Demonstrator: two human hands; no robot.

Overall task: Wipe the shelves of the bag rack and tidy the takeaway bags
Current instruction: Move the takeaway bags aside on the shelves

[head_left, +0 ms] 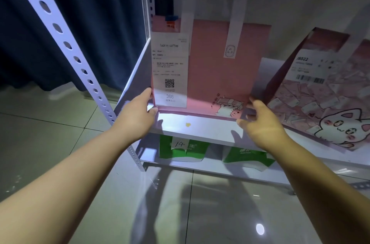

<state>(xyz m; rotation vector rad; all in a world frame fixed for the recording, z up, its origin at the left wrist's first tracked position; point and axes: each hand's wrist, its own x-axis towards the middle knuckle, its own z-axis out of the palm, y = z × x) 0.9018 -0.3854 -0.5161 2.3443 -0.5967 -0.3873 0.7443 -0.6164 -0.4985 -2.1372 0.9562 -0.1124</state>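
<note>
Tiled floor down front, shiny, with a white rack post slanting up on the left. Green bags sit on the lower shelf, one marked 14. Both hands are up at the middle shelf. The left hand has fairly straight fingers flat on the pink bag's lower left corner, thumb at its bottom edge. The right hand has loosely spread fingers, tips touching the lower right corner. So the bag stands upright between them at the shelf's left end, with a luckin coffee receipt reading 366 on its front. Just beside it on the right, a cat bag is tilted over. Dark curtain behind the post.
</note>
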